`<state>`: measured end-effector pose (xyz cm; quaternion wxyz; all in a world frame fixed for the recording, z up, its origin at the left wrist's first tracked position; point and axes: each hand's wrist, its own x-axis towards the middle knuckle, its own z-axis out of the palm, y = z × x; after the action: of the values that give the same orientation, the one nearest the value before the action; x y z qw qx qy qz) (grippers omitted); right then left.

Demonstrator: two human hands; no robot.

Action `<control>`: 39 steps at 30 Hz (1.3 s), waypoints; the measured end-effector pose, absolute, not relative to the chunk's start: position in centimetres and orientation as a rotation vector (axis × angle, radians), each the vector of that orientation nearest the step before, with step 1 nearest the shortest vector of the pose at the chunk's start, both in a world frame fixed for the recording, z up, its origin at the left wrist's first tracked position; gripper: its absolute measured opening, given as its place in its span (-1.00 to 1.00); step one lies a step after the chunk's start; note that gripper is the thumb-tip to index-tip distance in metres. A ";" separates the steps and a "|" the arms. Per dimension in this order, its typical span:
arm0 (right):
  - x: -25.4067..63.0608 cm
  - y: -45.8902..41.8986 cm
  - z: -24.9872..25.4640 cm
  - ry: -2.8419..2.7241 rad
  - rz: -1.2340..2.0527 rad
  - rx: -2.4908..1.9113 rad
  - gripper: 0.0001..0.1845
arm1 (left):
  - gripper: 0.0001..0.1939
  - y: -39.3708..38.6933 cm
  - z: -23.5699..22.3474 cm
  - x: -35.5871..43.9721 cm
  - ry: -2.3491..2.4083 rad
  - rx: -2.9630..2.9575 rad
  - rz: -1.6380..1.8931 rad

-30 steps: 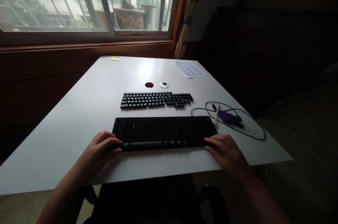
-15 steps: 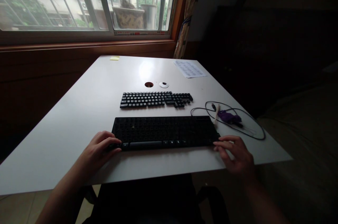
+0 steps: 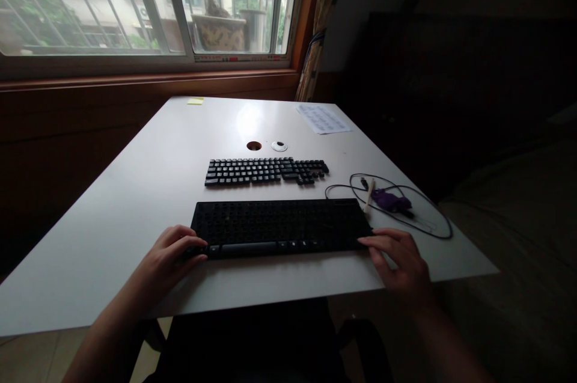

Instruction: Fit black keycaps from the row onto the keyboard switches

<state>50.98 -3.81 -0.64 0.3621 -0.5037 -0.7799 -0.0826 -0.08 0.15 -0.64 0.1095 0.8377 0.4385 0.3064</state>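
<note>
keyboard base [image 3: 279, 223]: lying flat on the white table [image 3: 112, 214], near the front edge and between both hands; seemingly showing mostly bare key sockets [image 3: 238, 214]
nearest row: carrying a long space bar [image 3: 249, 248] and a few caps beside it
left hand [image 3: 172, 250]: pinching the near left corner between thumb and fingers, apparently clamping the rim there
right hand [image 3: 402, 257]: touching the near right corner with bent, slightly spread fingertips (cannot tell whether gripping, the underside being hidden)
loose keycaps [image 3: 246, 171]: sitting in ordered rows just beyond the base, well apart from both hands
shell weight: probably feeling light for such a long body
shell stiffness: likely staying rigid lengthwise, perhaps flexing a little under twisting
shell surface: looking like smooth plastic, probably sliding easily across the tabletop
sockets: likely being the fragile part, so asking for no pressing or hooking of fingers there
best hold: taking both short ends or near corners, pinching evenly and keeping level
cable [image 3: 450, 228]: running from the far edge and looping at the right, probably dragging slightly during any lift
inside the loop: lying a purple cloth [image 3: 391, 201], with a pale stick [image 3: 370, 193] just beside it
</note>
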 end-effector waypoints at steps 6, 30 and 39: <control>51.1 -3.6 -0.5 -2.004 -0.252 -1.266 -0.81 | -0.79 0.2 -0.5 0.0 1.285 2.451 0.912; 47.0 15.4 0.9 -2.391 -0.203 -1.503 -0.71 | -0.78 0.0 -0.3 -0.1 1.297 2.414 0.879; 46.9 16.2 0.7 -2.418 -0.199 -1.512 -0.76 | -0.80 0.0 -0.3 -0.1 1.285 2.411 0.882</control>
<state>46.91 16.16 0.71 0.1410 -0.5235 -0.8374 -0.0690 -0.06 0.01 -0.33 0.1349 0.8320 0.4437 0.3044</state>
